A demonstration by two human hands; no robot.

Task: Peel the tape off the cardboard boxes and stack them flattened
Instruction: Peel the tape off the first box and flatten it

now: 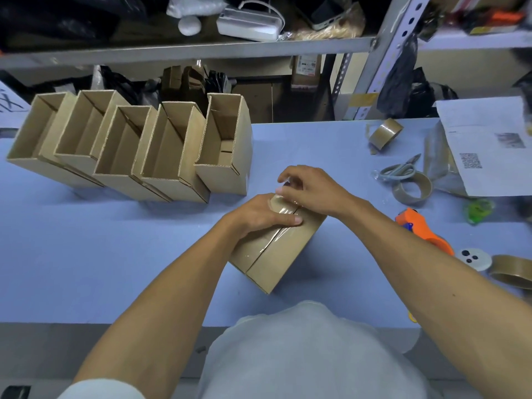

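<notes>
A closed box (276, 249) lies on the blue desk (115, 254) in front of the person, its top seam covered by clear tape (280, 226); the left hand (259, 216) rests on the box top near its far end, fingers curled over the left edge and thumb flat across the tape; the right hand (309, 187) pinches the lifted end of the tape at the far end of the box, fingers bent; five open boxes (129, 145) stand in a row at the far left of the desk, touching side by side, tops open; to the right lie tape rolls (413, 187), grey scissors (398, 169), an orange dispenser (423, 230) and a sheet of paper (486, 145) with a QR code and a small print too blurred to read; a paper at the far left edge (11, 105) bears black marker strokes, cut off and not readable; metal shelves (187, 50) behind the desk hold bags and clutter; a label on a carton under the shelf is too small to read
</notes>
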